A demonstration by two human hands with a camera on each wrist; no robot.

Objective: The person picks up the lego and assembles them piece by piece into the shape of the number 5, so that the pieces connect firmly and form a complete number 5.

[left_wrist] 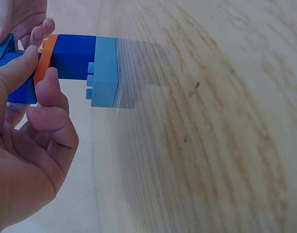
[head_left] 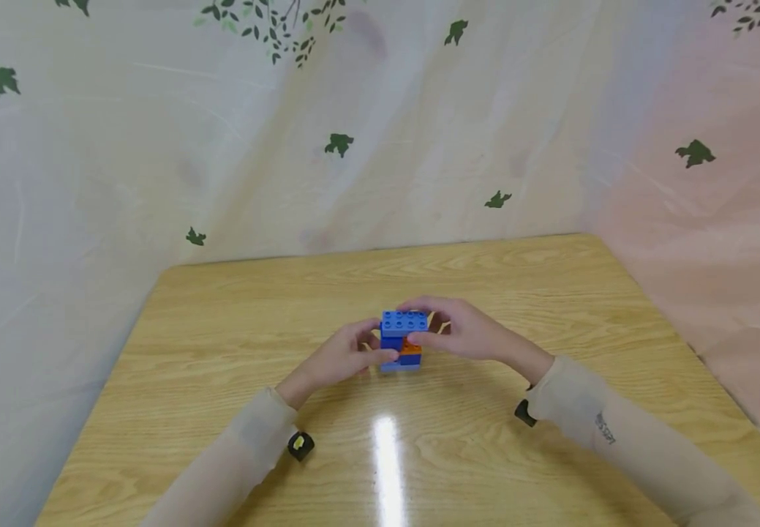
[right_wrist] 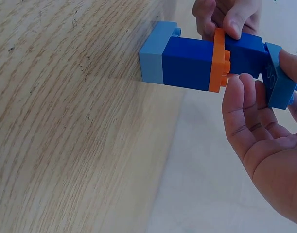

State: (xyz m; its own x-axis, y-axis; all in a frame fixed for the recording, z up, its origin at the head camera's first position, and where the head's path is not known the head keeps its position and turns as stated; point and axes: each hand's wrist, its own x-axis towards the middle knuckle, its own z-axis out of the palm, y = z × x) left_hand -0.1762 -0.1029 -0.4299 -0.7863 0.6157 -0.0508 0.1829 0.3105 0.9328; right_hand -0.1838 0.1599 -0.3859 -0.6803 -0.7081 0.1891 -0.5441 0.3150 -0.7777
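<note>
A small tower of toy building bricks stands on the wooden table. Its light blue base brick (right_wrist: pixel 152 60) carries a dark blue brick (right_wrist: pixel 187 63), then a thin orange brick (right_wrist: pixel 218 60). Above the orange one is an upper dark blue brick (right_wrist: pixel 245 56), set toward the left side. My left hand (head_left: pixel 340 355) pinches this upper brick between thumb and fingers. My right hand (head_left: pixel 468 329) holds a light blue top brick (head_left: pixel 404 323) by its right end, studs up. It touches the upper dark blue brick, slightly tilted; whether it is pressed fully down I cannot tell.
The wood-grained table (head_left: pixel 222 307) reaches back to a pale hanging cloth (head_left: pixel 254 183) with green leaf prints. More cloth hangs along the left and right sides. A bright light reflection lies on the tabletop in front of the tower.
</note>
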